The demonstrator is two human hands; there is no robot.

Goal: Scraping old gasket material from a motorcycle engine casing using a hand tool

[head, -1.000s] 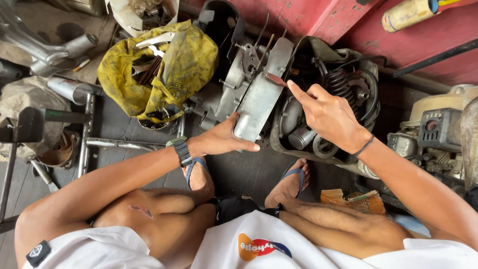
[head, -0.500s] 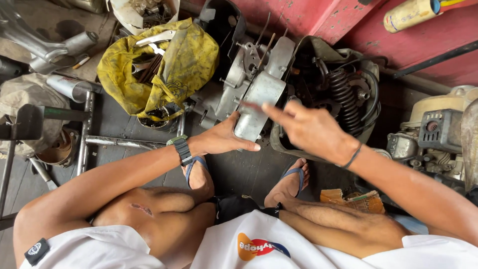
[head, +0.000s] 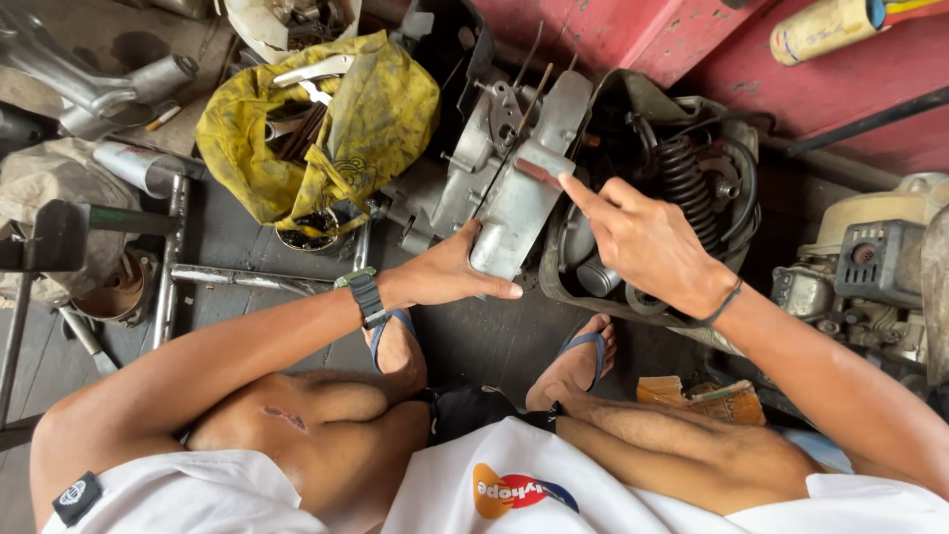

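Your left hand (head: 450, 277) is cupped under the lower end of the grey metal engine cover (head: 519, 188), palm and thumb pressed to its bottom edge, fingers spread along the underside — holding it up on its tilt. Your right hand (head: 647, 242) comes at the same cover from its right side, index finger stretched out so the tip touches the cover's right edge at about mid-height; the other fingers are loosely curled and grip nothing. The cover leans against the engine block behind it, upper end toward the red wall (head: 633, 30), lower end toward you. Just right of the cover, partly behind your right hand, sits an open dark housing (head: 692, 168) with a black coil spring (head: 682, 173) and loose cables inside. Left of the cover lies a crumpled yellow cloth (head: 366, 119) stained with grease, draped over metal parts and a small round tin. Farther left of the cover, steel tubes (head: 173, 257) and a chrome pipe (head: 138, 163) lie on the dark floor. Well to the right of the cover stands a small cream-and-grey engine (head: 870, 267). Below the cover, toward you, your feet in blue sandals (head: 588, 346) rest on the floor, and a black watch (head: 366, 295) circles your left wrist — a thin dark band is on your right one.
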